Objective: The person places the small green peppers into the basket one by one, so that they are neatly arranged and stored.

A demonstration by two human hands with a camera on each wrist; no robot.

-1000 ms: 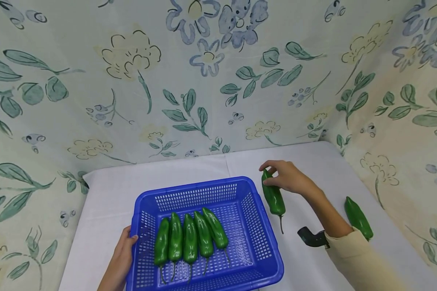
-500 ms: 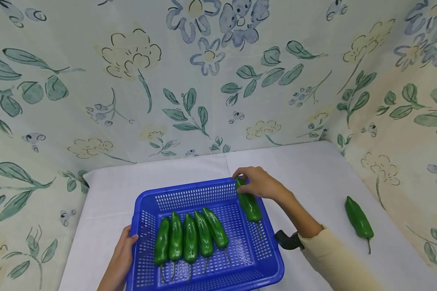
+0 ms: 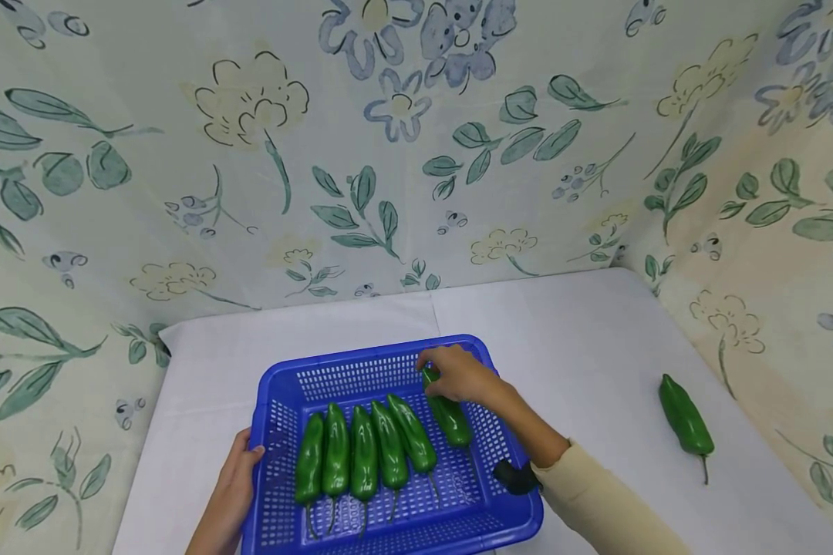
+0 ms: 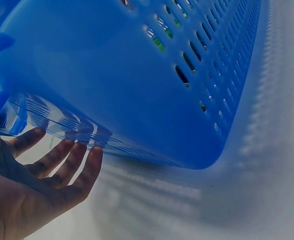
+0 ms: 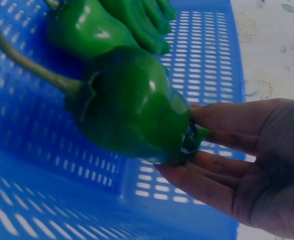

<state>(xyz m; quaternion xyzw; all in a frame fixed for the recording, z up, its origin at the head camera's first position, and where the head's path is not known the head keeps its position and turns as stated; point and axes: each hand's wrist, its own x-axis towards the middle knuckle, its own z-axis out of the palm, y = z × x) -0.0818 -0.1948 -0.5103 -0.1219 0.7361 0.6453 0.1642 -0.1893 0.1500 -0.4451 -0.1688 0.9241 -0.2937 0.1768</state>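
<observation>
My right hand (image 3: 461, 375) pinches a green chili pepper (image 3: 453, 422) by its pointed tip, inside the right part of a blue plastic basket (image 3: 371, 352). In the right wrist view, thumb and fingers close round the tip of this pepper (image 5: 131, 105), its stem pointing away from the palm. Left of it, several more green peppers (image 3: 364, 459) lie side by side on the basket floor, stems toward me. At the basket's left side, my left hand (image 3: 232, 482) holds the rim, thumb over the edge. The left wrist view shows its fingers (image 4: 86, 172) against the outer wall.
One more green pepper (image 3: 686, 416) lies on the white tablecloth (image 3: 583, 331) at the right. Floral cloth walls (image 3: 403, 193) stand behind and beside the table. A black curved piece (image 3: 515, 478) sits at my right wrist, over the basket's right rim.
My right hand has carried the pepper leftward from the cloth beside the basket, over the right rim and into the basket. The left hand and the basket have stayed in place.
</observation>
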